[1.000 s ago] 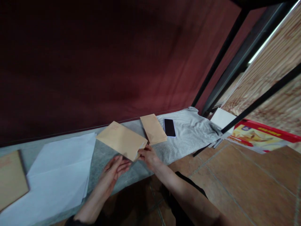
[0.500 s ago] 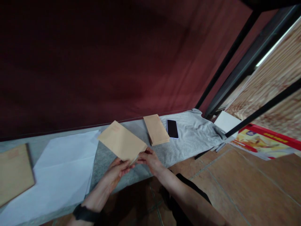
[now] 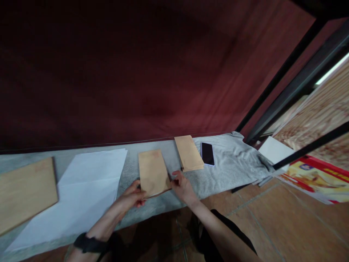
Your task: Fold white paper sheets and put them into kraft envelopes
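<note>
Between my hands is a brown paper envelope (image 3: 153,171), its near edge slightly parted and showing something pale inside. My left hand (image 3: 133,195) grips its near left corner, thumb on top. At the near right corner, my right hand (image 3: 182,185) pinches the edge with curled fingers. A small stack of brown envelopes (image 3: 189,153) lies to the right on the grey cloth (image 3: 226,156). Left of my hands are white paper sheets (image 3: 89,185), and a larger brown envelope stack (image 3: 27,189) partly covers them at the far left.
A phone (image 3: 207,154) lies right of the small envelope stack. Behind the cloth-covered bench rises a dark red curtain (image 3: 152,91). Black metal bars (image 3: 283,74) and a red and yellow box (image 3: 316,178) stand on the right, over a tiled floor (image 3: 286,218).
The envelope in my hands has turned from a slant to nearly upright in view and sits lower over the cloth. The view has shifted a little to the left.
</note>
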Tool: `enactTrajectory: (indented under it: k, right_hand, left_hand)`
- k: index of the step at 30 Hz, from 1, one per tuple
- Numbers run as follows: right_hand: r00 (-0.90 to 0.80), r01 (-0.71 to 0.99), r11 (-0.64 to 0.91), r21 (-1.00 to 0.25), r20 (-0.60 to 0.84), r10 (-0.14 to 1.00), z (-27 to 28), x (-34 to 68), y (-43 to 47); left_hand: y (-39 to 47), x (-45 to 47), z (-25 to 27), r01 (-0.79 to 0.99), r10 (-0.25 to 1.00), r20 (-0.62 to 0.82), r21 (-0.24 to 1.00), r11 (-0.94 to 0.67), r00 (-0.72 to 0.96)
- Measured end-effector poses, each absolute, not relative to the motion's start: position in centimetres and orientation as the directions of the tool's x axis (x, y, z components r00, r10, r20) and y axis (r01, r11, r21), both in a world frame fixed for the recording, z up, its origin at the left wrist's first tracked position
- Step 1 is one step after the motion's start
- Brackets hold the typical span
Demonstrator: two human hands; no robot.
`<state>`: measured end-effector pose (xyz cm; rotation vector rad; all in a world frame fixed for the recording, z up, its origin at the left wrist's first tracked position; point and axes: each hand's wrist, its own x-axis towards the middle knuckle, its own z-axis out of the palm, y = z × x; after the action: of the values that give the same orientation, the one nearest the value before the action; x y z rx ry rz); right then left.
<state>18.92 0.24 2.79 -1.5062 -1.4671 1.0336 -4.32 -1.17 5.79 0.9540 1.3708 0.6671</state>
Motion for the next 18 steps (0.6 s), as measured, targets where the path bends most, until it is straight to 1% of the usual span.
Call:
enactTrajectory:
  k: [1,2,3,5,6,7,9,11,12,13,14,16,18]
  right_hand:
    - [-0.039,0.494,0.066,-0.867,0.054,0.998,3.0,18.8,0.0]
    - [-0.105,0.584,0.162,-0.795,0.124,0.987,3.3,18.7,-0.1]
    - [-0.189,0.636,0.258,-0.727,0.177,0.966,3.5,18.6,-0.3]
    - [-0.364,0.656,0.427,-0.622,0.235,0.901,3.8,18.2,-0.5]
    - [-0.437,0.652,0.49,-0.58,0.241,0.867,3.8,18.0,-0.5]
    - [-0.494,0.649,0.534,-0.542,0.234,0.838,3.6,17.8,-0.6]
    - [-0.556,0.662,0.573,-0.483,0.197,0.808,3.1,17.5,-0.9]
    - [-0.57,0.683,0.578,-0.447,0.169,0.804,2.5,17.4,-1.1]
    - [-0.568,0.692,0.577,-0.435,0.167,0.806,2.2,17.3,-1.3]
    - [-0.564,0.698,0.576,-0.426,0.17,0.808,2.0,17.3,-1.4]
    - [-0.558,0.702,0.575,-0.42,0.177,0.81,1.8,17.3,-1.5]
    - [-0.551,0.704,0.577,-0.414,0.194,0.812,1.7,17.2,-1.6]
    - [-0.55,0.701,0.581,-0.414,0.204,0.81,1.6,17.2,-1.6]
  left_hand:
    - [-1.1,-4.5,5.5,0.145,0.86,-0.495,0.866,0.478,0.124]
    - [-1.1,-4.6,5.2,0.157,0.863,-0.489,0.869,0.469,0.13]
    - [-1.0,-4.7,5.0,0.167,0.862,-0.487,0.87,0.465,0.138]
    - [-1.1,-4.8,4.8,0.184,0.86,-0.488,0.868,0.461,0.151]
    - [-1.1,-4.9,4.9,0.192,0.859,-0.487,0.869,0.457,0.158]
    - [-1.1,-5.0,4.9,0.201,0.86,-0.483,0.87,0.451,0.162]
    - [-1.2,-5.3,5.1,0.232,0.859,-0.482,0.867,0.441,0.169]
    - [-1.1,-6.0,5.1,0.296,0.861,-0.485,0.854,0.428,0.152]
    - [-1.0,-6.4,5.1,0.346,0.875,-0.47,0.845,0.408,0.115]
    - [-0.8,-6.7,5.0,0.413,0.899,-0.433,0.831,0.372,0.063]
    - [-0.6,-7.0,4.9,0.49,0.931,-0.365,0.812,0.317,0.002]
    - [-0.2,-7.0,4.7,0.634,0.986,-0.14,0.756,0.164,-0.088]
    - [0.6,-6.0,4.5,0.715,0.993,0.105,0.698,-0.032,-0.059]
